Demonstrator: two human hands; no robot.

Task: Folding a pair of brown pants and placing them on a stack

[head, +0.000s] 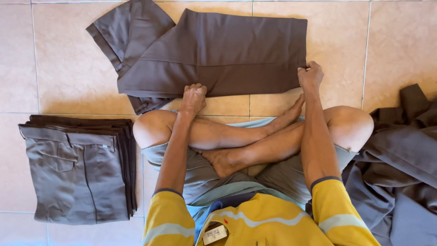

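Observation:
I sit cross-legged on a tiled floor. A brown pair of trousers (218, 52) lies spread in front of my knees, partly folded over itself. My left hand (193, 96) is closed on its near edge at the middle. At the near right corner my right hand (310, 75) grips the same garment with fingers curled.
A neat stack of folded grey-brown trousers (79, 171) sits at my left. A loose heap of the same dark cloth (400, 173) lies at my right, against my knee. Beige floor tiles (73, 68) surround everything.

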